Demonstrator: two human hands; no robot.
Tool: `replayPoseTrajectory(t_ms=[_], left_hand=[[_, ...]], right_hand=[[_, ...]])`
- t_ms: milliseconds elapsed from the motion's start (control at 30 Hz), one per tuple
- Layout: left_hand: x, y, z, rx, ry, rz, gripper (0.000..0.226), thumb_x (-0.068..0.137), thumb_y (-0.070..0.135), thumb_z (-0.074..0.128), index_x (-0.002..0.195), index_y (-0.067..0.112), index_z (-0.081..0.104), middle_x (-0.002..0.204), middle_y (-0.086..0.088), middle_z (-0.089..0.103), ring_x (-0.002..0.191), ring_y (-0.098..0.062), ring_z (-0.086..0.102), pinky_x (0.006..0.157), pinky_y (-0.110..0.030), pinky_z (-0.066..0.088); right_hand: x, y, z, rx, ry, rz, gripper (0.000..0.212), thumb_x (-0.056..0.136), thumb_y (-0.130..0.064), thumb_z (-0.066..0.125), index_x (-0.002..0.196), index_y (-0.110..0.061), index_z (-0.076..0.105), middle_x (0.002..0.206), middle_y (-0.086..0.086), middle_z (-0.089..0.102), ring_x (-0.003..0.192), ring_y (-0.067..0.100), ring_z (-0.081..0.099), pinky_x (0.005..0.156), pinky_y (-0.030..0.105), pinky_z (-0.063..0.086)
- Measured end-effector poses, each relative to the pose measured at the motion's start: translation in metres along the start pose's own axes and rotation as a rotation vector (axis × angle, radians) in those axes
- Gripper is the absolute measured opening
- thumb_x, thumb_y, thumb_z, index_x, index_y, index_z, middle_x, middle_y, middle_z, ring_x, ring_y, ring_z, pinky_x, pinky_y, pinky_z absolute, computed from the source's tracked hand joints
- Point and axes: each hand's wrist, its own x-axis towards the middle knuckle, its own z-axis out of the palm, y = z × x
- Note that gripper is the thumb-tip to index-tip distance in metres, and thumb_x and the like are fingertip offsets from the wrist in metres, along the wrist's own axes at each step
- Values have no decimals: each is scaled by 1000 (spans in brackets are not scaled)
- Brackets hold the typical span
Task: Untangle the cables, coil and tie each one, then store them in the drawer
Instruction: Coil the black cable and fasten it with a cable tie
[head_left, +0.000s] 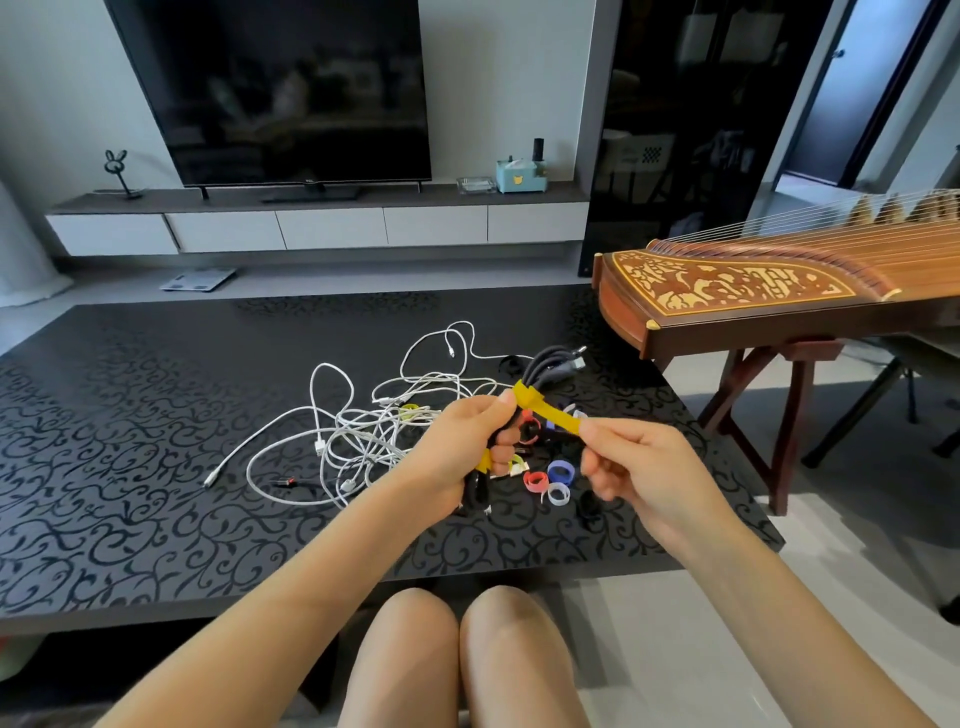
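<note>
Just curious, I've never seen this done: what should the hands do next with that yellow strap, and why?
Probably the right hand should wind the free end of the yellow strap round the black cable and press it down. The left hand grips the coiled cable, and the strap is looped round it with its tail pulled out straight.

L hand (456, 451) fisted, R hand (640, 467) pinching, both arms fwd
</note>
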Motion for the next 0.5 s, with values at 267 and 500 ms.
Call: replayPoseTrajectory(t_ms=[267,500], left_hand=[[-22,17,-4,251,-299,51,23,94,23,53,76,13,64,57,2,42,49,-11,34,48,-17,30],[-33,14,4,809,-329,-82,30,92,21,59,63,14,62,47,6,43,42,-7,34,44,-13,30]], right_hand=[[11,5,-2,558,-184,363,19,72,3,54,86,-1,68,64,7,63,51,12,58,46,19,47],[19,-43,10,-607,-397,-40,35,73,4,74,103,-9,61,57,1,68,51,8,60,53,17,48]])
